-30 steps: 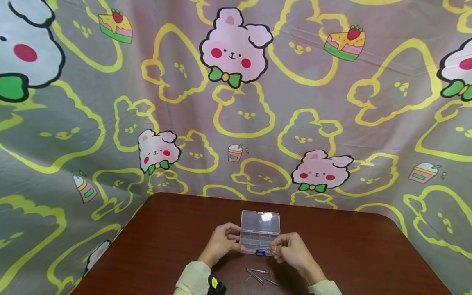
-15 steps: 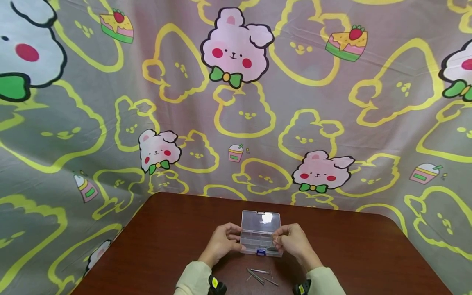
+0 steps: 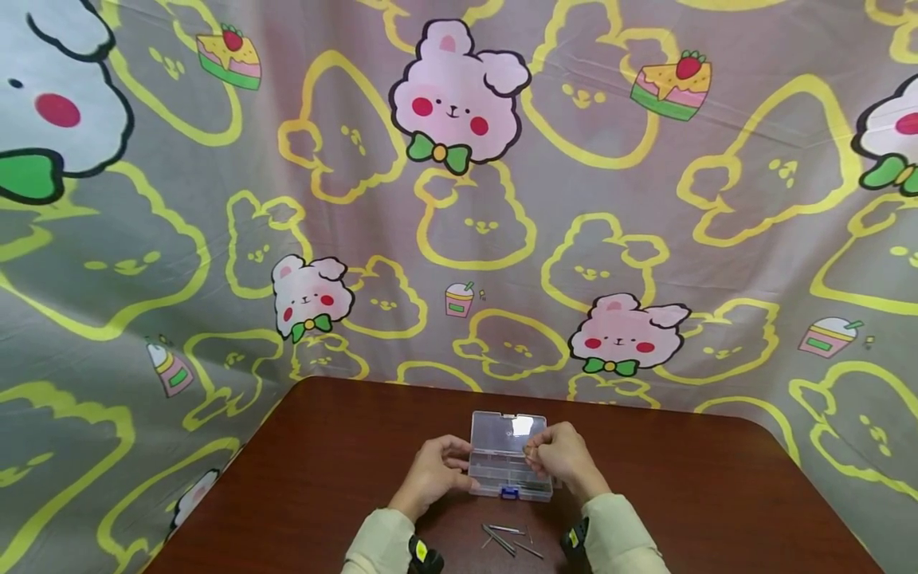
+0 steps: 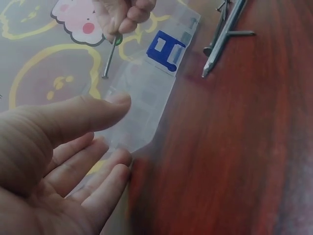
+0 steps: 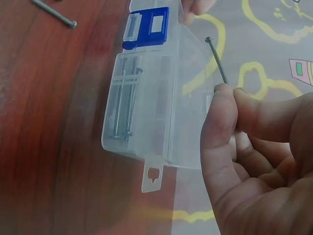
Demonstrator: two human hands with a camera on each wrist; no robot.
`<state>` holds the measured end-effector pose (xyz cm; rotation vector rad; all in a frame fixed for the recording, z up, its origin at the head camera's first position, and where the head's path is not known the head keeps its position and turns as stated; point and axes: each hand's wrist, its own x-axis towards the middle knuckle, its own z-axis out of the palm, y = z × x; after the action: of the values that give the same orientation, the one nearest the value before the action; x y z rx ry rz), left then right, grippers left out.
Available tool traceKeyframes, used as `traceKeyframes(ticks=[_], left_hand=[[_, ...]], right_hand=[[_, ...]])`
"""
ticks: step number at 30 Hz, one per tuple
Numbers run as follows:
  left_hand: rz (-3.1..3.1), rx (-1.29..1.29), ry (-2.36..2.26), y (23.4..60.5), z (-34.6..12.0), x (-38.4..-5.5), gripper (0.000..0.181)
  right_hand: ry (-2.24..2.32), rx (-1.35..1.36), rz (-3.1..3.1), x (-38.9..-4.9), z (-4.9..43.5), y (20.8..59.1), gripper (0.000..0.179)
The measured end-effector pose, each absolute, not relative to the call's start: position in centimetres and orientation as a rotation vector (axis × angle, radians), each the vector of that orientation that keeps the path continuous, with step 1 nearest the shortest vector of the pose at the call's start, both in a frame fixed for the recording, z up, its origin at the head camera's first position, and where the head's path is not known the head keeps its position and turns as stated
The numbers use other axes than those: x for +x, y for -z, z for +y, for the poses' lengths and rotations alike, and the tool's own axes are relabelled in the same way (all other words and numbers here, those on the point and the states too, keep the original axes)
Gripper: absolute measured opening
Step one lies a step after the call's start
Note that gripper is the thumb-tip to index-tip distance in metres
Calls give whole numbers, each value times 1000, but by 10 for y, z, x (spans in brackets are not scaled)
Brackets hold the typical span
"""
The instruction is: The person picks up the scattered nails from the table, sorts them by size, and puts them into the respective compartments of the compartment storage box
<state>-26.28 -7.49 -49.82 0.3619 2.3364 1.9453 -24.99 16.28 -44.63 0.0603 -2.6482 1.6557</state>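
A clear plastic compartment box [image 3: 489,481] with a blue latch [image 3: 510,493] stands on the table, its lid [image 3: 491,430] raised at the back. My left hand [image 3: 433,474] holds the box at its left end, thumb at the front corner and fingers along the side. Over the right part of the box, my right hand [image 3: 562,454] pinches a nail [image 5: 216,59] between thumb and forefinger, the nail's head pointing away from the fingertips. Several nails [image 5: 128,105] lie in the box's front right compartment.
Loose nails [image 3: 502,539] of differing thickness lie on the brown table [image 3: 344,446] in front of the box, between the forearms. A patterned curtain [image 3: 459,239] hangs behind and around the table.
My right hand has risen from the box's front right compartment and moved back toward the lid, nail still pinched. My left hand stays at the box's left end.
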Motion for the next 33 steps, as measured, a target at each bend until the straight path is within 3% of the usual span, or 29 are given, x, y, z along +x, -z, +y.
traceKeyframes(ticks=[12,21,33], left_hand=[[2357,346,-1911,497,-74,-264,56],[2359,348,-1924,495,-73,-262,56],[2350,338,-1926,495,-76,-263,56]], right_hand=[[-1493,73,-2703,-255,158,453,11],[-1070,188,-2791,-258,150,454,18],[-1041,165,-2789,-258,151,452,14]])
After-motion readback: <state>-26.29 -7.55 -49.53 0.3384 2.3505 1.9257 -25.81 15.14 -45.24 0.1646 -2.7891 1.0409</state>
